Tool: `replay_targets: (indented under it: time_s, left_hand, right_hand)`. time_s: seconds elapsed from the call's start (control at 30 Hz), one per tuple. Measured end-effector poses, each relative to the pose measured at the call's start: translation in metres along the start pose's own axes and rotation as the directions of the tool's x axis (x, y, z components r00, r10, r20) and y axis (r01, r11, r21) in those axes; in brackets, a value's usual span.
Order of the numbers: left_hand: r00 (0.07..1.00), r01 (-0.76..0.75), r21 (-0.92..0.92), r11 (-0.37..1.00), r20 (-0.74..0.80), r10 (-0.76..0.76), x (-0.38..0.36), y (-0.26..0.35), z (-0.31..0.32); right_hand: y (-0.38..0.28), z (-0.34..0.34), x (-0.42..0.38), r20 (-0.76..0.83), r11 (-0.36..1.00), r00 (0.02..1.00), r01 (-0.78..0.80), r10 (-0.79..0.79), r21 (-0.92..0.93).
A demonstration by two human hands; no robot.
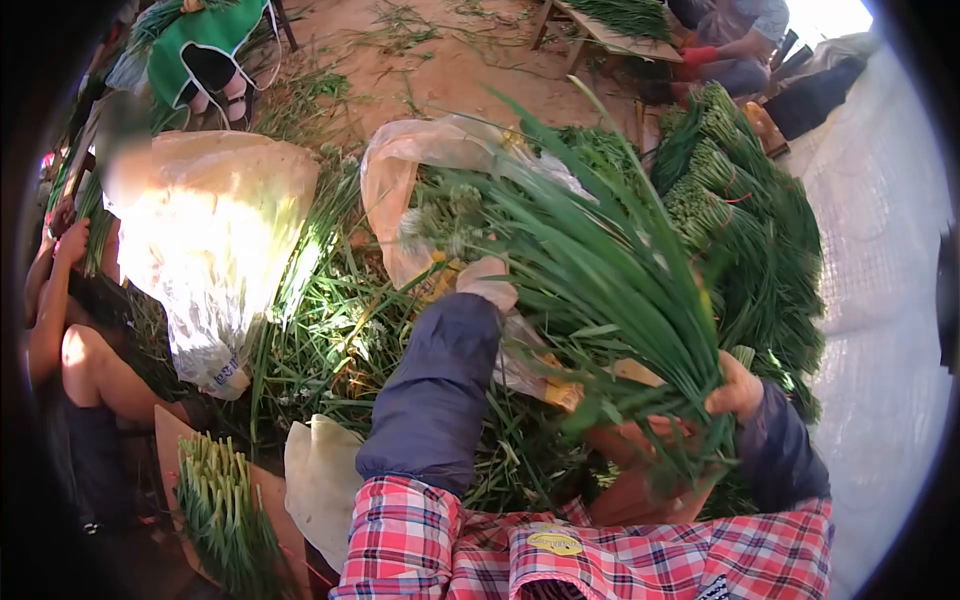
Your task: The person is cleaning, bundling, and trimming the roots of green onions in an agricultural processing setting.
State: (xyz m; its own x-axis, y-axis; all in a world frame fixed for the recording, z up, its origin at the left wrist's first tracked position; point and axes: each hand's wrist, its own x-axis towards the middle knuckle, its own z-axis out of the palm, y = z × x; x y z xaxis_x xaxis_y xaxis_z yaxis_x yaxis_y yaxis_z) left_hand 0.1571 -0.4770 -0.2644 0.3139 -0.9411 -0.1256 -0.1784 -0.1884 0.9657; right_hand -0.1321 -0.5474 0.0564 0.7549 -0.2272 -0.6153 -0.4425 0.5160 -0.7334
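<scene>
A large bunch of long green chives (640,280) fans out in front of me. My right hand (737,388) is wrapped round its lower end, near my lap. My left hand (486,284) reaches forward to the left side of the leaves, beside a plastic bag (385,185). Its fingers are mostly hidden and slightly blurred, so I cannot make out whether it grips anything. Several tied chive bundles (715,190) lie piled to the right of the bunch.
Loose leaves (330,340) litter the ground. Another chive bundle (225,500) rests on a board at lower left, and a clear bag (215,230) stands behind. At far left a person's hand (73,242) holds greens. White sheeting (885,300) lines the right.
</scene>
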Motion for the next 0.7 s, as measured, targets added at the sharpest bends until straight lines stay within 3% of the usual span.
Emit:
replay_targets:
  time_s: [0.03,0.07,0.1,0.13,0.2,0.27,0.33,0.4,0.43,0.47,0.5,0.53,0.63,0.7]
  left_hand:
    - [0.990,0.134,0.336,0.932,-0.013,-0.137,-0.014,0.033,-0.016]
    - [0.963,0.243,0.629,0.739,-0.069,-0.259,-0.023,0.050,-0.027]
    - [0.962,0.266,0.608,0.748,-0.119,-0.245,-0.024,0.028,-0.025]
    - [0.946,0.305,0.608,0.732,-0.103,-0.308,-0.028,0.027,-0.033]
    - [0.927,0.333,0.581,0.743,-0.056,-0.372,-0.032,0.024,-0.045]
    - [0.930,0.315,0.521,0.793,-0.002,-0.368,-0.033,0.027,-0.049]
    - [0.961,0.236,0.497,0.835,0.011,-0.278,-0.038,0.040,-0.049]
    - [0.979,0.180,0.480,0.859,-0.002,-0.204,-0.051,0.059,-0.048]
    - [0.997,0.077,0.422,0.903,-0.036,-0.068,-0.064,0.073,-0.049]
    - [0.991,0.132,0.170,0.977,-0.008,-0.132,-0.077,0.100,-0.051]
    - [0.980,0.197,-0.250,0.948,0.092,-0.179,-0.089,0.123,-0.053]
    - [0.984,0.165,-0.663,0.730,0.155,-0.082,-0.101,0.139,-0.051]
    - [0.958,-0.003,-0.946,0.325,0.090,0.273,-0.135,0.168,-0.060]
    - [0.949,-0.028,-0.954,0.299,0.068,0.307,-0.168,0.190,-0.067]
  right_hand:
    - [0.003,-0.001,-0.008,-0.026,0.998,1.000,0.012,-0.010,0.068]
    - [0.010,-0.006,-0.019,-0.054,0.990,0.998,0.026,-0.019,0.135]
    - [0.037,-0.036,-0.042,-0.189,0.988,0.977,0.121,-0.101,0.101]
    - [0.034,-0.024,-0.049,-0.183,0.969,0.961,0.225,-0.205,0.096]
    - [0.032,-0.031,-0.068,-0.388,0.948,0.907,0.254,-0.165,0.191]
    - [0.025,-0.025,-0.078,-0.404,0.913,0.884,0.344,-0.236,0.218]
    - [0.010,-0.008,-0.066,-0.212,0.847,0.867,0.490,-0.450,0.207]
    - [0.009,0.006,-0.049,-0.265,0.858,0.847,0.501,-0.461,0.111]
    - [0.010,0.010,-0.042,-0.289,0.859,0.832,0.509,-0.473,0.061]
    - [0.015,0.008,-0.032,-0.268,0.874,0.868,0.465,-0.418,0.144]
    - [0.018,0.006,-0.023,-0.237,0.881,0.899,0.418,-0.368,0.220]
    - [0.013,0.022,-0.010,-0.172,0.898,0.916,0.393,-0.363,0.196]
    - [0.031,0.062,0.036,-0.041,0.907,0.920,0.392,-0.390,0.154]
    - [0.048,0.084,0.061,0.120,0.911,0.903,0.406,-0.413,0.074]
